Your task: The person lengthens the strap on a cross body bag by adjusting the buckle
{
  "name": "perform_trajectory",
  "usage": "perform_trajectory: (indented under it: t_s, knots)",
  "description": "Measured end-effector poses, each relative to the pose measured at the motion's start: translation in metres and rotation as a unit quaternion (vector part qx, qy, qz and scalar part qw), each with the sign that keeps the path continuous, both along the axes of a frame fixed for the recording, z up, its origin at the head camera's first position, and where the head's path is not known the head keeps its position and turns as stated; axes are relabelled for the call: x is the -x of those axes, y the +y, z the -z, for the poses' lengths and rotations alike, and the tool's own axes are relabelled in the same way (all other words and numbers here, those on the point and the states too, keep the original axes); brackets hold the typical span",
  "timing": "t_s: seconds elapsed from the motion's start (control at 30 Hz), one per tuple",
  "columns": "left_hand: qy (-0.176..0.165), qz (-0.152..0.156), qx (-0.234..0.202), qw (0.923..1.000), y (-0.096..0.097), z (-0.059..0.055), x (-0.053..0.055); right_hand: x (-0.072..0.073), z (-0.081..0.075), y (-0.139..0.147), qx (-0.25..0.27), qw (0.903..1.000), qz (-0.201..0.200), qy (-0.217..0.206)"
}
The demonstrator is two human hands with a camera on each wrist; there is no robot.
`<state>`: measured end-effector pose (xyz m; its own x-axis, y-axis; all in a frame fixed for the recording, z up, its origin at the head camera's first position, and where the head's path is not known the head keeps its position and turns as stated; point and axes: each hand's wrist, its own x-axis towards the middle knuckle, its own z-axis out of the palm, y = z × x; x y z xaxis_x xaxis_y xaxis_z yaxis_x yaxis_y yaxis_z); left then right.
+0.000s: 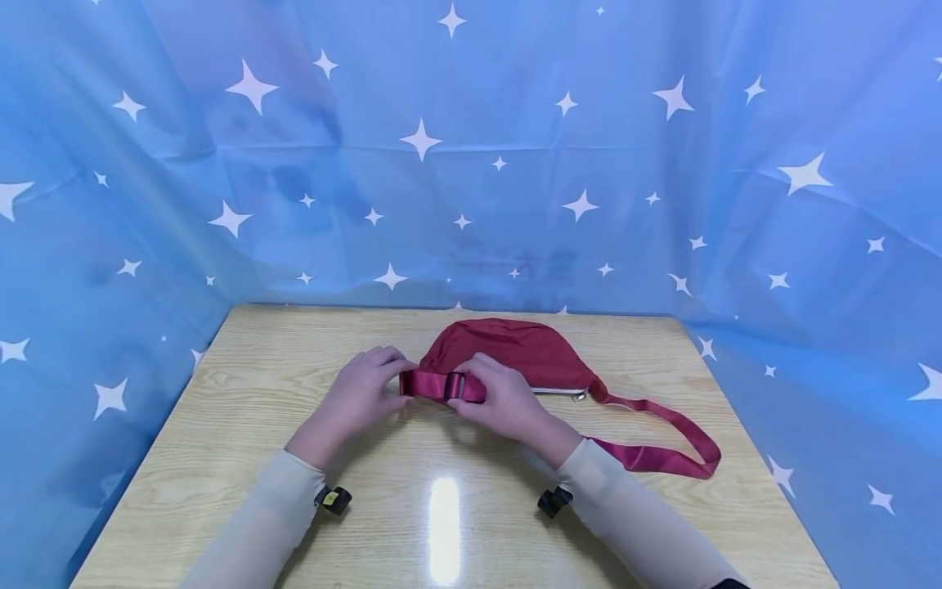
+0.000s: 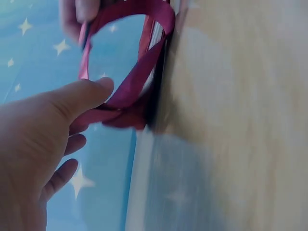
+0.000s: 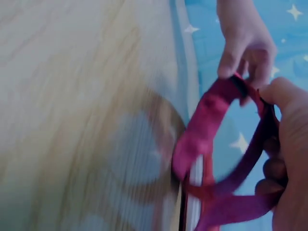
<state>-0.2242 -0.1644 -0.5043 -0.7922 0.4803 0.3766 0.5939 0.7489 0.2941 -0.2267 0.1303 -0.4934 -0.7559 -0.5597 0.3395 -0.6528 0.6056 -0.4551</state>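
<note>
A dark red waist bag (image 1: 508, 352) lies at the back of the table, its silver zipper along the near edge. In front of it, both hands hold a crimson strap (image 1: 428, 384) raised off the table. My left hand (image 1: 364, 388) pinches the strap's left end between thumb and fingers. My right hand (image 1: 508, 401) grips it beside a black slider buckle (image 1: 455, 386). From the left wrist, the strap (image 2: 137, 79) bends into a loop between the hands. The right wrist view shows the strap (image 3: 199, 125) also hanging below the right fingers.
The strap's far part (image 1: 695, 446) curves over the right side of the pale wooden table (image 1: 221, 458). A zipper pull (image 1: 579, 397) hangs at the bag's right corner. Blue star-patterned cloth (image 1: 486, 204) stands behind and at both sides. A light reflection shines on the near tabletop.
</note>
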Motion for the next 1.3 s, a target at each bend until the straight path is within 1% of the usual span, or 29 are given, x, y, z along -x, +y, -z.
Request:
perform_trajectory:
  t_s: [0.07,0.17,0.3,0.43,0.57,0.7,0.83,0.97,1.13,1.3]
  knots:
    - [0.005,0.006,-0.001,1.0000,-0.010,0.001,0.004,0.001,-0.001,0.006,-0.010,0.9999,0.003,0.007]
    - [0.006,0.010,0.013,0.9998,-0.027,0.003,0.010,0.001,-0.001,0.014,-0.031,0.9994,0.005,0.014]
    - [-0.010,0.009,0.031,0.9994,-0.045,0.002,0.016,0.001,-0.001,0.022,-0.060,0.9980,0.011,0.017]
    - [-0.036,0.001,0.052,0.9980,-0.055,-0.001,0.019,0.002,0.002,0.024,-0.080,0.9965,0.019,0.015]
    - [-0.058,-0.002,0.070,0.9959,-0.059,-0.005,0.019,0.003,0.008,0.023,-0.118,0.9926,0.023,0.021]
    - [-0.069,-0.007,0.082,0.9942,-0.059,-0.007,0.018,0.003,0.011,0.020,-0.143,0.9891,0.025,0.025]
    - [-0.082,-0.007,0.087,0.9928,-0.060,-0.004,0.019,0.002,0.015,0.016,-0.158,0.9870,0.025,0.013]
    - [-0.101,-0.007,0.097,0.9901,-0.060,0.001,0.019,0.001,0.022,0.013,-0.176,0.9841,0.021,-0.010]
    - [-0.126,-0.022,0.105,0.9862,-0.061,0.003,0.018,0.000,0.026,0.008,-0.167,0.9856,0.014,-0.024]
    - [-0.142,-0.031,0.091,0.9852,-0.062,0.003,0.019,0.001,0.025,0.004,-0.162,0.9863,0.013,-0.030]
